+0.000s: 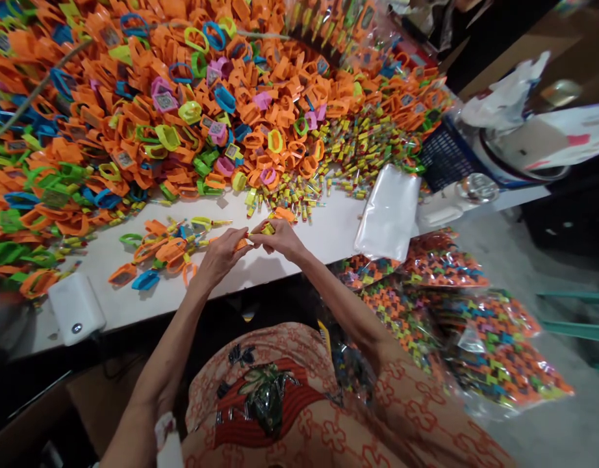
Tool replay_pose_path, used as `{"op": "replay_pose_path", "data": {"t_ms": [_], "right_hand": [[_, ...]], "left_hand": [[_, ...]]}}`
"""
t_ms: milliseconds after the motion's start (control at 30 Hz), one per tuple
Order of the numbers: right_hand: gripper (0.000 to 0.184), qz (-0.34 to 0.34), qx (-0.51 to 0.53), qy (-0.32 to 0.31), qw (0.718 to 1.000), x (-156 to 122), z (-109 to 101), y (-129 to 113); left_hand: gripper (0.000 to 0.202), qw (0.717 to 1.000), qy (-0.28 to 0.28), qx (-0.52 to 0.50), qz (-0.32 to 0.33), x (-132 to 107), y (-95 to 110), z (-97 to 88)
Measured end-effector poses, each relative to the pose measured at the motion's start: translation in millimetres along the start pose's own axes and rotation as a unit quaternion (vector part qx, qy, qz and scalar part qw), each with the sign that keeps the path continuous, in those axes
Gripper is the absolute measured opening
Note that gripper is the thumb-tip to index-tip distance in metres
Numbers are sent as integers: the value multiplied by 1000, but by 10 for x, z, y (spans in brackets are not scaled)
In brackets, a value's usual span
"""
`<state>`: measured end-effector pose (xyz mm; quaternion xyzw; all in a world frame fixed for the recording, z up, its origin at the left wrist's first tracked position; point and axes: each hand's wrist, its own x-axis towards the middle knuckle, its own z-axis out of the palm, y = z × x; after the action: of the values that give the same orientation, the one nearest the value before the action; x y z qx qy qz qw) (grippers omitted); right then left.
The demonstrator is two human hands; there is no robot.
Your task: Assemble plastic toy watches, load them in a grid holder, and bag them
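Note:
My left hand (225, 251) and my right hand (279, 238) meet over the near part of the white table (299, 240). Both pinch small plastic parts between the fingertips: the left holds an orange piece (242, 244), the right a small yellow piece (267, 228). Just left of my hands lies a small pile of orange, blue and green plastic loops (158, 253). Behind them spreads a scatter of little yellow and pink tubes (299, 195), and beyond that a huge heap of mostly orange plastic loops (148, 97).
A stack of clear plastic bags (388, 211) lies right of my hands. Filled bags of coloured pieces (475, 325) pile up on the floor at right. A white device (75, 309) sits at the table's near left edge. A dark blue basket (443, 159) stands at far right.

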<state>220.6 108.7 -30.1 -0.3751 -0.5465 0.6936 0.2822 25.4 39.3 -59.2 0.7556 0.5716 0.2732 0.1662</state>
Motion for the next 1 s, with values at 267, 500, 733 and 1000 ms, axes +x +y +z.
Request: {"op": "replay_pose_path", "data": {"t_ms": [267,500,733,1000], "right_hand": [[37,25,-35,-65,997,-6,-63,-106],[39,35,-30,-35,998,22,-24,-51],[29,61,-53,-114,990,78,-127,-43],[34,138,-50,-320,936,125,-272,168]], "left_hand": [[38,998,-15,26,54,-31,-63,37],[39,996,29,51,74,-32,-72,49],[19,991,-12,65,115,-39,-50,-2],[27,966,-145,89,193,-185,83,-29]]}}
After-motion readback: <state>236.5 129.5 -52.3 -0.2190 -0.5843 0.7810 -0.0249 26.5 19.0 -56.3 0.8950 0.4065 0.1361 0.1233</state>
